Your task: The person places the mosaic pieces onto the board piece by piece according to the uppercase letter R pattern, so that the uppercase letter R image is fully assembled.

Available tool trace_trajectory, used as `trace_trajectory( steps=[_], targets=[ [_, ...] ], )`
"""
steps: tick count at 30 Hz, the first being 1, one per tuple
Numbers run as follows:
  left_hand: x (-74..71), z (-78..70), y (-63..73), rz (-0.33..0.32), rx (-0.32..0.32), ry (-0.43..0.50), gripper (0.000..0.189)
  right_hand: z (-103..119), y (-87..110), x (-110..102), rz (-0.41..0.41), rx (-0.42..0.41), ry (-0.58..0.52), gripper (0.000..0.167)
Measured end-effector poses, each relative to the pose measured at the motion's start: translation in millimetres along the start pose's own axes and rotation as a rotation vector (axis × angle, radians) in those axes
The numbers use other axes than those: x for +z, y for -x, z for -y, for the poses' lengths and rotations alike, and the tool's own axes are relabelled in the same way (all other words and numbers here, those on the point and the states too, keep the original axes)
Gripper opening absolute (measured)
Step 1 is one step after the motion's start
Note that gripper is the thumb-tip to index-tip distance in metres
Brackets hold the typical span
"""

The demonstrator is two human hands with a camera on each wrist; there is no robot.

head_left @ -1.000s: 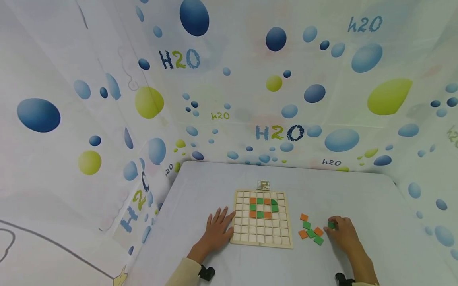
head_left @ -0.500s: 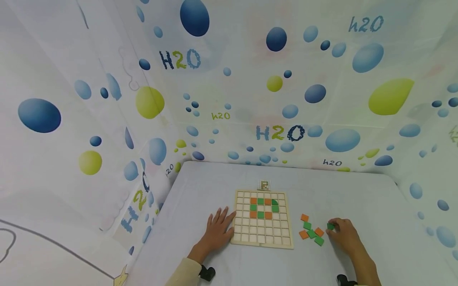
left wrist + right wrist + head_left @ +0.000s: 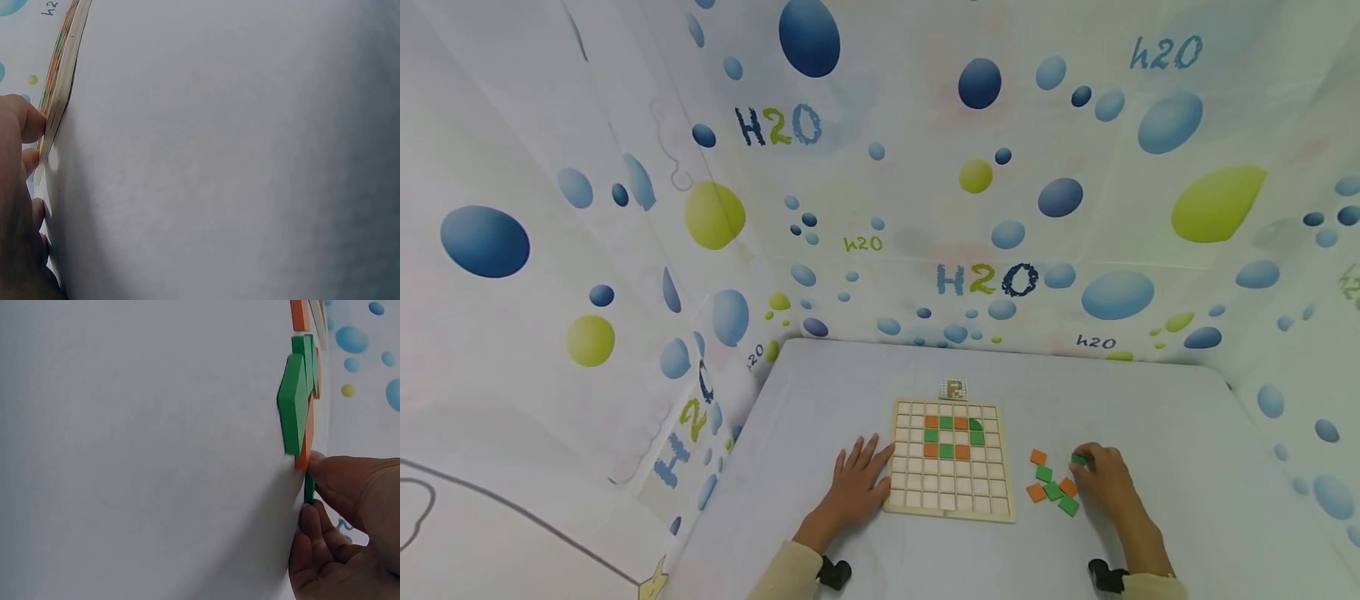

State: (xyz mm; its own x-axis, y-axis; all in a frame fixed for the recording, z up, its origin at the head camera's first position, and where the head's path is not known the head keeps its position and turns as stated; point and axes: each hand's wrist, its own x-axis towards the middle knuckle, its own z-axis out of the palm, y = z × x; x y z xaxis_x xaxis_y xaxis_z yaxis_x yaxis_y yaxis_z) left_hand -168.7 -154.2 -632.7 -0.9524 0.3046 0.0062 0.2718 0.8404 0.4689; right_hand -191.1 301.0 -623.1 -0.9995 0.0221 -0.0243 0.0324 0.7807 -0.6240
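A wooden grid board [image 3: 985,518] lies on the table, with orange and green square tiles and one round-cornered green piece set in a ring in its upper cells. My left hand [image 3: 856,482] rests at its left edge, fingers outstretched; in the left wrist view its fingertips [image 3: 34,128] touch the board's side. Right of the board, my right hand [image 3: 1107,482] pinches a green tile [image 3: 1078,459] between thumb and fingers. The right wrist view shows that green tile [image 3: 309,487] edge-on, partly hidden by the fingers, just beside the loose tiles.
Several loose tiles lie between board and right hand, among them a green tile [image 3: 1068,506] and an orange tile [image 3: 1036,492], some touching. A small pattern card [image 3: 953,389] lies behind the board. The white table [image 3: 850,375] meets a printed curtain [image 3: 910,208] at the back.
The right hand, pinching the green tile, has shifted left and slightly away from the body, closer to the loose tiles. The left hand and the board have stayed in place.
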Motion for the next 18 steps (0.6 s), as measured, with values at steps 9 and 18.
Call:
trace_trajectory(
  steps=[9,18],
  targets=[
    [-0.7,-0.2,-0.6,0.008,0.0,0.002,0.056,30,-13.9,10,-0.002,0.021,-0.063,0.034],
    [-1.1,1.1,-0.1,0.01,-0.003,0.014,0.056,80,-16.7,45,0.042,-0.037,-0.106,0.033]
  ],
)
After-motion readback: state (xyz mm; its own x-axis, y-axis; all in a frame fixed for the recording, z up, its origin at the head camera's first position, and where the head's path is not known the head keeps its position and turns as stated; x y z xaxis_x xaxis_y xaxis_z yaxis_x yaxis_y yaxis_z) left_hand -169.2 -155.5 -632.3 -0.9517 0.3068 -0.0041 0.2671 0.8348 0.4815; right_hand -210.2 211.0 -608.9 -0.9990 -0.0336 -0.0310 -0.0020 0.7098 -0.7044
